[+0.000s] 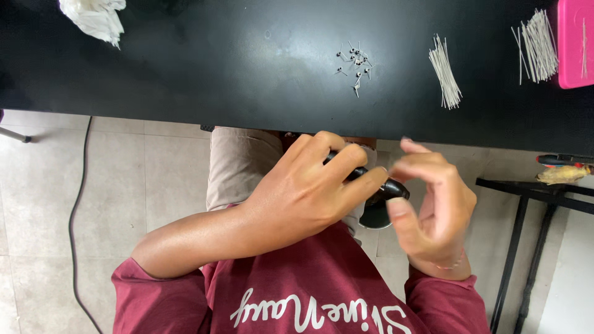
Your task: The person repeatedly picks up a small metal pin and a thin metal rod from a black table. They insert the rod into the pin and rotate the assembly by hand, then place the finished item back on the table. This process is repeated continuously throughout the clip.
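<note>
Left hand [303,195] is closed around a black tool [383,187], held over the lap at the table's 6 o'clock edge. Right hand [433,210], at the tool's 3 o'clock, has fingers loosely curled, pinched near the tool tip; its contents cannot be told. Small pins [354,64] lie on the black table [216,62] at 12 o'clock.

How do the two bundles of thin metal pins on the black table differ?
The middle bundle lies tight, as a narrow sheaf clear of other things. The right bundle is fanned wider, with stray pins sticking out, and sits against the pink box. Both are pale, thin pins on the table, away from both hands.
</note>
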